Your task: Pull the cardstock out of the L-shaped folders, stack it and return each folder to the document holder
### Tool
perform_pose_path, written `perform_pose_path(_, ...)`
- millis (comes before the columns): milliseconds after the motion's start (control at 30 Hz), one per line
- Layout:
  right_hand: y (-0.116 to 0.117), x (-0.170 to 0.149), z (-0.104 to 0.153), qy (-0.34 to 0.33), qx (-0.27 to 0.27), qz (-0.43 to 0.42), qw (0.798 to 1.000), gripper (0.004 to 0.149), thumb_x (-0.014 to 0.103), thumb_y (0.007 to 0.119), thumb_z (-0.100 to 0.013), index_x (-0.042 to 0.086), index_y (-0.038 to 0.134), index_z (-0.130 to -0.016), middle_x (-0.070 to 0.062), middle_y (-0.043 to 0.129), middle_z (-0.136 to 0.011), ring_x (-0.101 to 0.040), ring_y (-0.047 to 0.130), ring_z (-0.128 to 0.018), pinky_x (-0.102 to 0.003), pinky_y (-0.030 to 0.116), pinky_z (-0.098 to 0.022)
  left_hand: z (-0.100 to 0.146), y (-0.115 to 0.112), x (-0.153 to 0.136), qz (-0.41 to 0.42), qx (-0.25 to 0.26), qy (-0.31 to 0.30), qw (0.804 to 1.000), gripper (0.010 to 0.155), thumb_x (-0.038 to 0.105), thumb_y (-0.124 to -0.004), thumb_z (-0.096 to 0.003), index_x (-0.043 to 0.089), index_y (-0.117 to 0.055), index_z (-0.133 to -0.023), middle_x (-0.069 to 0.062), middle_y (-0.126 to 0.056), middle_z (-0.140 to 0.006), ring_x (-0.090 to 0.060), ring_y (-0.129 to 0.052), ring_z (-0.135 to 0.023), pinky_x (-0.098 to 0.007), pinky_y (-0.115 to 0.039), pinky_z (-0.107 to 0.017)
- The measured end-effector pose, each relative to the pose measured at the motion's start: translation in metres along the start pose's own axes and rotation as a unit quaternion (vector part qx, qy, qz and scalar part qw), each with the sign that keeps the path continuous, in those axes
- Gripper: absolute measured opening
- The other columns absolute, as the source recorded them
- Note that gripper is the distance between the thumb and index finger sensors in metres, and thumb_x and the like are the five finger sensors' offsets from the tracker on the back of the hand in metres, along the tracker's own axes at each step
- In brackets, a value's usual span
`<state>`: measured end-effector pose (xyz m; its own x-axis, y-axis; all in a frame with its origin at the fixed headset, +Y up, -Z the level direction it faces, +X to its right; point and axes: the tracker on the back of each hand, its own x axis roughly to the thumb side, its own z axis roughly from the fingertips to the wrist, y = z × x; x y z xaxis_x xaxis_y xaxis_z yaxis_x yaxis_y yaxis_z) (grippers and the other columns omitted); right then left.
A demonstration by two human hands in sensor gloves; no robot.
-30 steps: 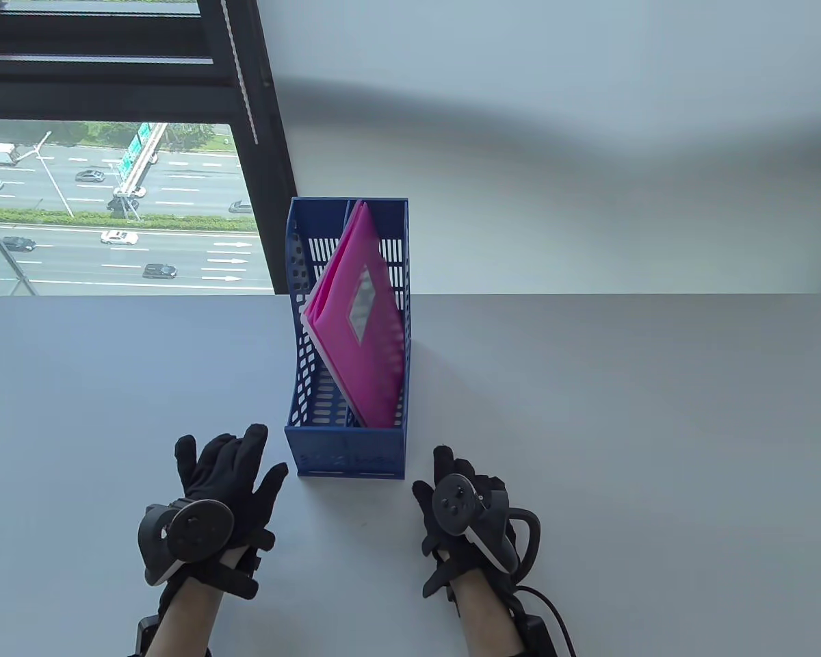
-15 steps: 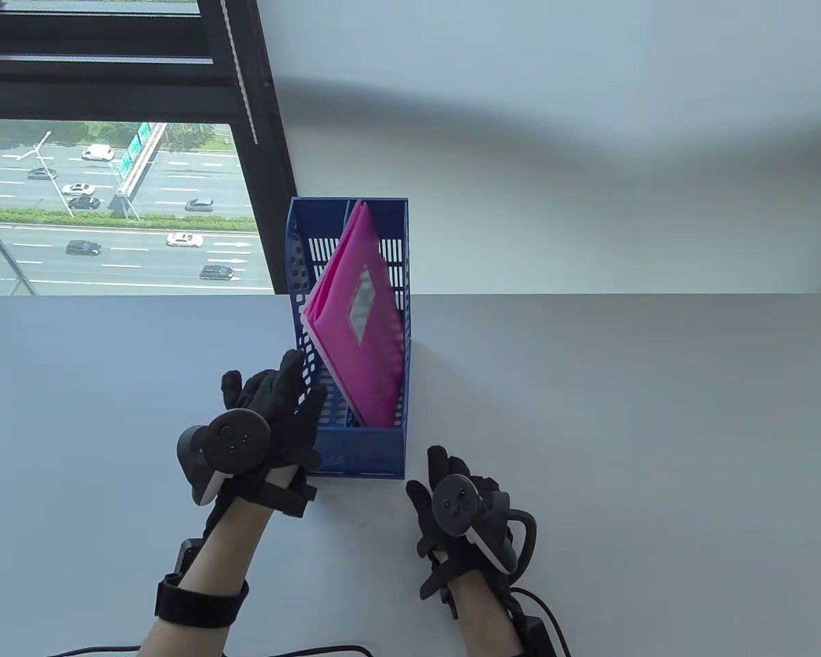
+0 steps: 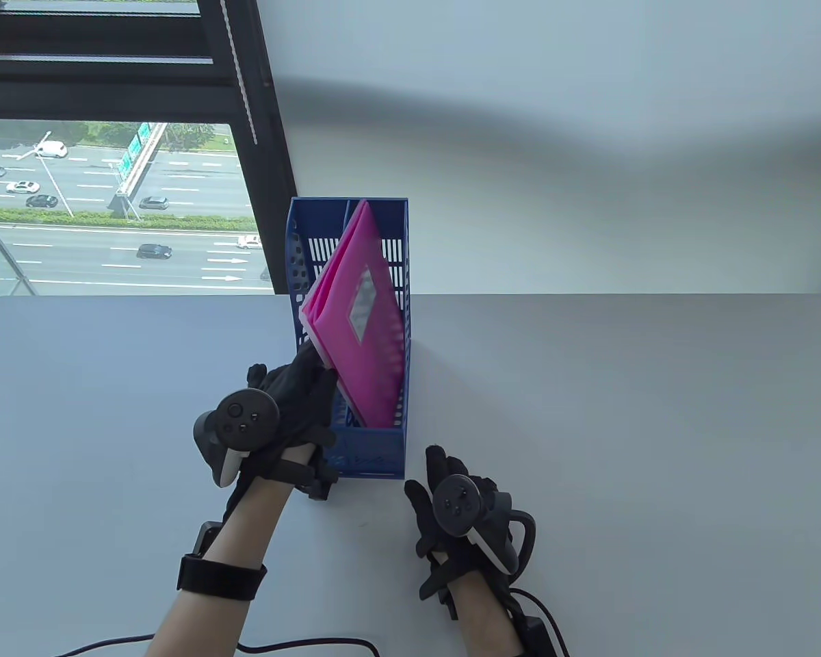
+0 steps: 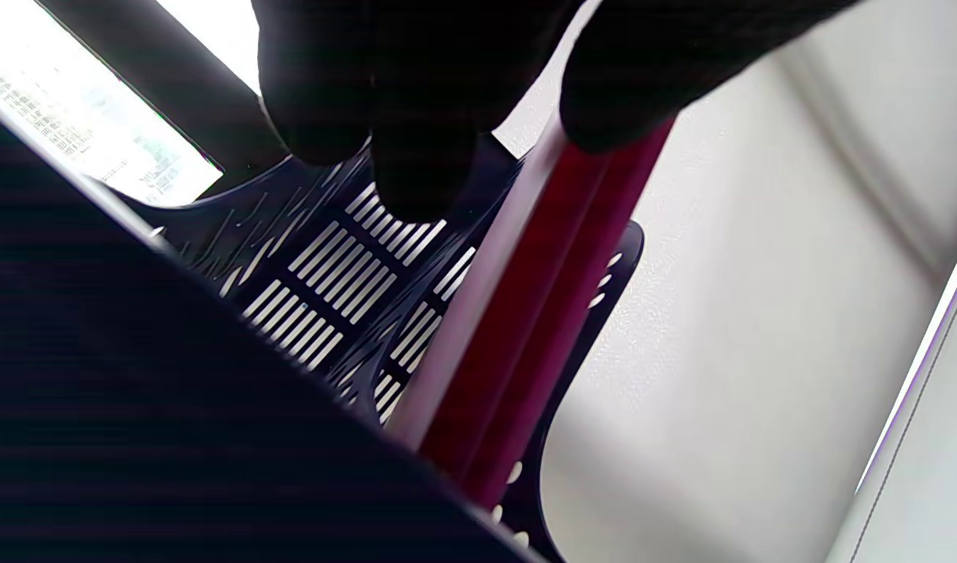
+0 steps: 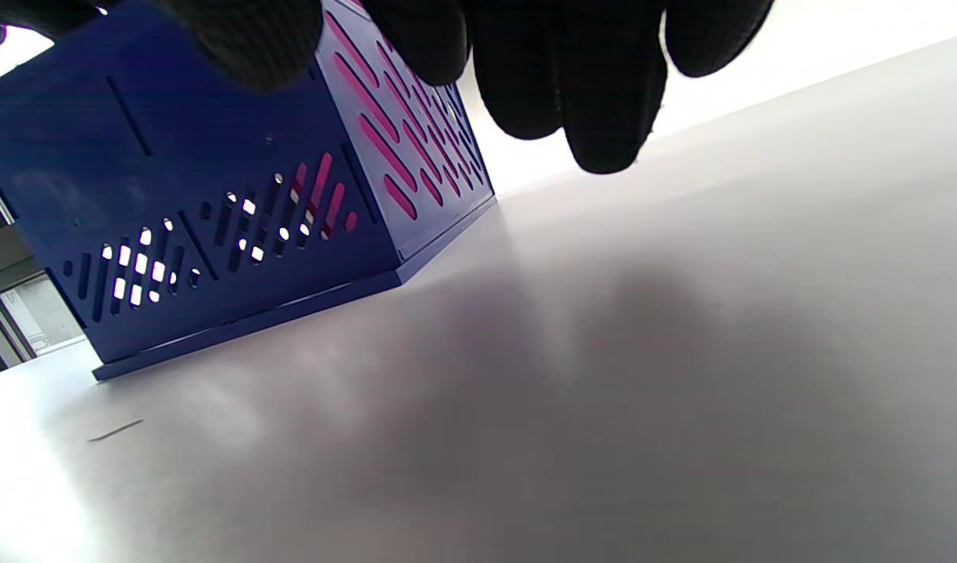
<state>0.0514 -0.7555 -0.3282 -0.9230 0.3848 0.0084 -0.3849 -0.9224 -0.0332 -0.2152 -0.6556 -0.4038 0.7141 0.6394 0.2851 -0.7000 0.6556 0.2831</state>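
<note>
While half a second passed: my left hand (image 3: pixel 294 404) has moved up from the near left corner of the document holder (image 3: pixel 349 328) and in over its left wall; my right hand (image 3: pixel 455 506) has stayed where it was.
Left hand now: it reaches into the holder from the left side, and my fingers (image 3: pixel 311 366) meet the near lower edge of the pink folders (image 3: pixel 359 321).
Left fingers, state: in the left wrist view my thumb (image 4: pixel 643 78) lies on one side of the folder edges (image 4: pixel 525 313) and the other fingers (image 4: pixel 385 102) on the opposite side; they look closed around the edges, though the gloves hide the actual contact.
Right hand now: it rests palm down on the surface (image 3: pixel 622 424), just beside the holder's near right corner and apart from it.
Right fingers, state: relaxed and fairly straight, holding nothing; in the right wrist view the fingers (image 5: pixel 596 86) hang just above the surface (image 5: pixel 603 407).
Folders: several pink ones stand together inside the blue holder, leaning to the right against its right wall, with their top corner above the rim.
Holder: it stands upright on the surface at the far edge, its short front wall (image 5: pixel 205 234) facing me.
Cardstock: I cannot tell it apart from the folders.
</note>
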Motion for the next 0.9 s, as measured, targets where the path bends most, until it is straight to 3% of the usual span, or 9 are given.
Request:
perform_pose_path(167,0.001,0.001,0.000,-0.003,0.002,-0.003,1.000,0.068,0.066,0.064,-0.058,0.031,0.049,-0.115,-0.003,0.066,-0.112,-0.031,0.081,-0.089,-0.053,0.054,-0.075,-0.005,-0.010,0.004,0.018,-0.026,0.041,0.999,0.063,0.047,-0.078,-0.0583,0.010,-0.066,-0.107,-0.010,-0.088,-0.087,-0.043,-0.081,-0.085,-0.063,-0.035,-0.073)
perform_pose_path(233,0.001,0.001,0.000,-0.003,0.002,-0.004,1.000,0.068,0.066,0.064,-0.058,0.031,0.049,-0.115,-0.003,0.066,-0.112,-0.031,0.081,-0.089,-0.053,0.054,-0.075,-0.006,-0.015,0.004,0.026,-0.036,0.053,0.998,0.056,0.043,-0.077,-0.0588,0.011,-0.071,-0.105,-0.009,-0.091,-0.084,-0.042,-0.085,-0.083,-0.063,-0.038,-0.073)
perform_pose_path(433,0.000,0.000,0.000,-0.002,0.002,-0.006,1.000,0.068,0.066,0.064,-0.058,0.031,0.049,-0.115,-0.003,0.067,-0.112,-0.031,0.081,-0.089,-0.053,0.054,-0.075,-0.002,-0.016,0.008,-0.003,0.024,0.035,0.999,0.045,0.036,-0.080,-0.0561,0.009,-0.086,-0.092,-0.005,-0.101,-0.071,-0.035,-0.099,-0.069,-0.060,-0.057,-0.070)
perform_pose_path(600,0.001,0.000,0.000,-0.002,0.002,-0.007,1.000,0.068,0.066,0.064,-0.058,0.031,0.049,-0.115,-0.003,0.067,-0.112,-0.031,0.081,-0.089,-0.053,0.054,-0.075,0.003,-0.001,0.013,0.019,0.077,0.016,0.997,0.041,0.037,-0.087,-0.0532,0.008,-0.093,-0.083,-0.001,-0.106,-0.060,-0.031,-0.104,-0.060,-0.058,-0.063,-0.068)
perform_pose_path(900,0.000,-0.001,0.000,0.000,-0.002,-0.008,1.000,0.068,0.066,0.064,-0.058,0.031,0.049,-0.115,-0.003,0.066,-0.112,-0.032,0.081,-0.089,-0.053,0.054,-0.075,0.017,0.053,0.030,0.036,0.160,-0.054,0.985,0.041,0.037,-0.087,-0.0541,0.009,-0.092,-0.083,0.000,-0.104,-0.062,-0.029,-0.103,-0.062,-0.058,-0.063,-0.069)
